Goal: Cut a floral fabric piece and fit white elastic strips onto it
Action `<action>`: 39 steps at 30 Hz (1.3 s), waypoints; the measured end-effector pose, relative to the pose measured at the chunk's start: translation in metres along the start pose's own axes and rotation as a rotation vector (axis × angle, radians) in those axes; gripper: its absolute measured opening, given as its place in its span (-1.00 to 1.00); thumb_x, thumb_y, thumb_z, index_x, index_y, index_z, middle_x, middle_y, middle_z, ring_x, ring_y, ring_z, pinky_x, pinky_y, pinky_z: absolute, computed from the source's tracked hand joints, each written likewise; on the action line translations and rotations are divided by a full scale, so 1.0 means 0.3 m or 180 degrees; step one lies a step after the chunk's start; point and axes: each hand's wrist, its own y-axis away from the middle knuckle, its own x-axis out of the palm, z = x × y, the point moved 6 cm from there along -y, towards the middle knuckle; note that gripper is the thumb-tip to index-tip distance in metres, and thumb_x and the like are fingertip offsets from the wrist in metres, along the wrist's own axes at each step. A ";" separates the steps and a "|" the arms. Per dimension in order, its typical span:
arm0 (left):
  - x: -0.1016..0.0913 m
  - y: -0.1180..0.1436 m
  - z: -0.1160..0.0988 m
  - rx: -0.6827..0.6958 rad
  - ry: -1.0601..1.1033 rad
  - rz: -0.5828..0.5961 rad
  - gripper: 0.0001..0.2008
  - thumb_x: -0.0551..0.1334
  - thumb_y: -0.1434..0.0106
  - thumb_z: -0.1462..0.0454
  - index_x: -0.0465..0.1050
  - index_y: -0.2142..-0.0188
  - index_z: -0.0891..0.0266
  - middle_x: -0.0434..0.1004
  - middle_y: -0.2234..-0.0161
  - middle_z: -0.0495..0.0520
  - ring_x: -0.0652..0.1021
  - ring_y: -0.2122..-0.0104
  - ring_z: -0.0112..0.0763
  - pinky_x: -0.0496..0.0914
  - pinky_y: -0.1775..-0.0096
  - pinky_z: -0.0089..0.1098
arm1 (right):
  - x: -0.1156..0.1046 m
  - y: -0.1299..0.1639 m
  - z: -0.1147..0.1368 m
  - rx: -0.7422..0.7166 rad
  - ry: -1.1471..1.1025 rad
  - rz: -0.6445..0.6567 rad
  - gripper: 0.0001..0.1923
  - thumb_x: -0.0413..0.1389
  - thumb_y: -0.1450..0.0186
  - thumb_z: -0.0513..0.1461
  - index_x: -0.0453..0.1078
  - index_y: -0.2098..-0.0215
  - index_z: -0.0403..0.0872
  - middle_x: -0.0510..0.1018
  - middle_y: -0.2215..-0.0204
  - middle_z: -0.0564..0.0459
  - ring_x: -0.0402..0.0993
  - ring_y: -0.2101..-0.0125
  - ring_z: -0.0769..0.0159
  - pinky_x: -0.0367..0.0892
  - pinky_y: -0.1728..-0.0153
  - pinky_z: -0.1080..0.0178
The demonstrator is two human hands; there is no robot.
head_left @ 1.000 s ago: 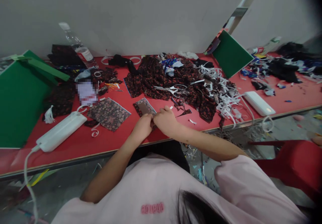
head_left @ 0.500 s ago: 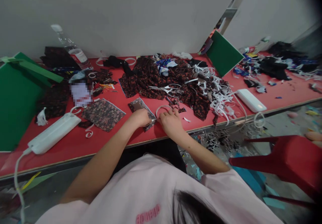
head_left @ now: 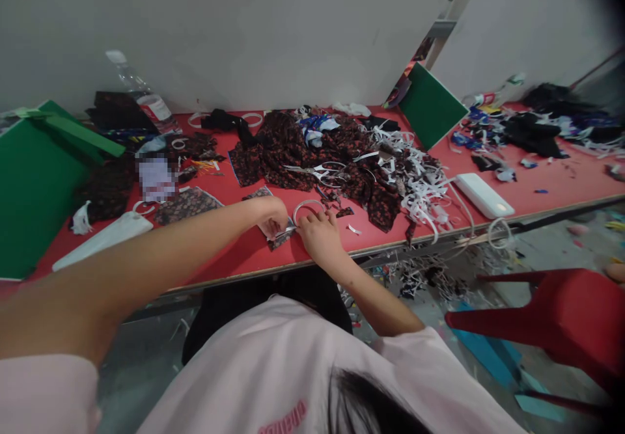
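My left hand (head_left: 274,217) is closed, with bent fingers pinched low over a small dark floral fabric piece (head_left: 280,244). A short white strip (head_left: 291,230) runs from its fingertips to my right hand (head_left: 321,233). The right fingers are bent down and closed on the strip's other end. A pale band curled into a loop (head_left: 303,203) stands just behind the right fingers. Silver scissors (head_left: 326,174) lie beyond, on a heap of dark floral fabric (head_left: 293,138). Another floral piece (head_left: 185,205) rests left of my hands, partly behind my left forearm.
White strip offcuts (head_left: 424,193) pile up at the right of the heap. A white power strip (head_left: 483,194) lies near the table edge, another (head_left: 105,239) at left. Green boards (head_left: 432,105) stand on the red table. A bottle (head_left: 153,108) leans at back left; a red stool (head_left: 581,317) is at right.
My left elbow has swung out and up to the left, so the forearm covers part of the left power strip. Both hands stay close together over the fabric piece. The view has shifted slightly.
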 end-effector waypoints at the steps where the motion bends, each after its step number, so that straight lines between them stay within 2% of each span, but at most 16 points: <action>1: 0.004 0.003 0.002 0.0001 0.0051 -0.0023 -0.95 0.24 0.06 0.40 0.39 0.59 0.28 0.49 0.65 0.13 0.56 0.48 -0.27 0.46 0.40 -0.39 | 0.000 0.001 0.000 0.0008 0.0002 0.0004 -0.81 -0.04 -0.32 -0.20 0.38 0.27 -0.11 0.52 0.31 -0.08 0.30 0.18 0.15 -0.03 0.00 0.08; 5: 0.023 0.019 -0.005 0.0132 0.0286 -0.0115 -0.96 0.23 0.04 0.37 0.38 0.57 0.26 0.42 0.70 0.10 0.55 0.52 -0.26 0.47 0.43 -0.34 | -0.002 0.007 0.000 0.0055 -0.0033 0.0011 -0.81 -0.06 -0.32 -0.23 0.37 0.26 -0.12 0.52 0.31 -0.08 0.30 0.18 0.15 -0.03 -0.01 0.08; 12: 0.045 0.042 -0.024 0.0440 0.0728 -0.0189 -0.93 0.23 0.02 0.30 0.35 0.56 0.23 0.42 0.67 0.12 0.54 0.52 -0.22 0.48 0.42 -0.24 | -0.008 0.016 -0.009 -0.0018 -0.0151 -0.0045 -0.77 -0.11 -0.34 -0.24 0.37 0.26 -0.12 0.51 0.32 -0.08 0.30 0.19 0.16 -0.02 0.01 0.08; 18: 0.063 0.050 -0.015 0.0323 0.1179 -0.0443 -0.89 0.14 -0.05 0.41 0.26 0.56 0.23 0.32 0.72 -0.01 0.50 0.57 -0.40 0.50 0.38 -0.34 | 0.000 0.027 -0.010 -0.0175 -0.0237 -0.0150 -0.77 -0.12 -0.34 -0.26 0.37 0.28 -0.11 0.51 0.33 -0.04 0.28 0.21 0.18 -0.05 0.00 0.10; 22: 0.068 0.067 -0.007 0.0265 0.1322 -0.0541 -0.87 0.08 -0.10 0.43 0.24 0.55 0.24 0.33 0.71 -0.03 0.50 0.57 -0.48 0.50 0.34 -0.42 | -0.008 0.052 -0.011 -0.0201 -0.0322 -0.0205 -0.78 -0.10 -0.34 -0.25 0.36 0.32 -0.10 0.51 0.35 -0.01 0.26 0.22 0.21 -0.07 0.01 0.12; 25: 0.072 0.075 -0.005 0.0242 0.1273 -0.0561 -0.85 0.06 -0.14 0.42 0.25 0.54 0.25 0.37 0.69 0.00 0.52 0.55 -0.49 0.49 0.35 -0.46 | -0.058 0.071 -0.063 -0.0054 -0.0366 -0.0443 -0.74 -0.12 -0.35 -0.22 0.36 0.36 -0.10 0.50 0.39 -0.02 0.25 0.25 0.23 -0.09 0.01 0.13; 29: 0.063 0.084 -0.012 0.0271 0.0999 -0.0543 -0.82 0.08 -0.12 0.43 0.27 0.58 0.25 0.39 0.68 0.01 0.53 0.52 -0.48 0.46 0.36 -0.49 | -0.109 0.052 -0.204 0.0387 -0.0354 -0.0885 -0.69 -0.14 -0.36 -0.14 0.39 0.31 -0.09 0.50 0.35 -0.04 0.23 0.21 0.22 -0.10 0.01 0.15; 31: 0.033 0.094 -0.010 0.0313 0.0745 -0.0549 -0.82 0.11 -0.09 0.41 0.29 0.62 0.26 0.41 0.68 0.03 0.53 0.52 -0.43 0.44 0.38 -0.46 | -0.081 0.018 -0.249 0.0324 -0.0280 -0.0687 -0.67 -0.12 -0.36 -0.11 0.42 0.32 -0.09 0.50 0.34 -0.05 0.23 0.21 0.21 -0.08 0.03 0.15; 33: -0.021 0.106 0.008 0.0371 0.0484 -0.0646 -0.82 0.17 -0.05 0.35 0.30 0.66 0.27 0.42 0.67 0.06 0.54 0.49 -0.34 0.42 0.37 -0.40 | -0.042 -0.008 -0.265 0.0138 -0.0254 -0.0450 -0.70 -0.07 -0.34 -0.12 0.44 0.27 -0.10 0.50 0.25 -0.07 0.23 0.16 0.20 -0.07 0.02 0.16; 35: -0.095 0.117 0.034 0.0639 0.0172 -0.0935 -0.83 0.20 -0.02 0.27 0.34 0.64 0.26 0.45 0.61 0.07 0.54 0.38 -0.25 0.38 0.29 -0.36 | -0.026 -0.011 -0.267 0.0117 -0.0206 -0.0468 -0.72 -0.06 -0.34 -0.16 0.42 0.17 -0.11 0.47 0.12 -0.10 0.20 0.10 0.21 -0.08 0.01 0.18; 36: -0.130 0.122 0.044 0.0910 -0.0022 -0.1118 -0.90 0.22 0.00 0.26 0.40 0.56 0.26 0.50 0.51 0.07 0.52 0.29 -0.26 0.35 0.21 -0.37 | -0.029 -0.004 -0.264 0.0172 -0.0179 -0.0534 -0.72 -0.07 -0.34 -0.19 0.41 0.13 -0.11 0.44 0.08 -0.10 0.19 0.09 0.21 -0.08 0.00 0.18; 37: -0.160 0.143 0.023 0.1701 -0.0647 -0.1496 -0.87 0.23 0.00 0.25 0.45 0.42 0.23 0.53 0.38 0.06 0.49 0.21 -0.26 0.32 0.15 -0.37 | -0.035 0.006 -0.257 0.0239 -0.0163 -0.0590 -0.72 -0.09 -0.35 -0.20 0.40 0.11 -0.10 0.44 0.06 -0.10 0.20 0.08 0.21 -0.07 0.00 0.17; 38: -0.158 0.159 0.014 0.2385 -0.1258 -0.1587 -0.72 0.25 0.02 0.25 0.46 0.25 0.20 0.51 0.22 0.08 0.45 0.13 -0.25 0.27 0.08 -0.35 | -0.041 0.017 -0.245 0.0299 -0.0172 -0.0608 -0.71 -0.11 -0.35 -0.21 0.40 0.11 -0.08 0.44 0.07 -0.08 0.20 0.09 0.21 -0.06 0.01 0.16; 39: -0.143 0.165 0.019 0.2887 -0.1720 -0.1532 -0.58 0.27 0.03 0.25 0.42 0.11 0.16 0.46 0.09 0.10 0.40 0.05 -0.24 0.21 0.01 -0.32 | -0.047 0.027 -0.228 0.0340 -0.0213 -0.0578 -0.71 -0.12 -0.36 -0.21 0.41 0.13 -0.06 0.45 0.10 -0.07 0.21 0.10 0.20 -0.03 0.02 0.16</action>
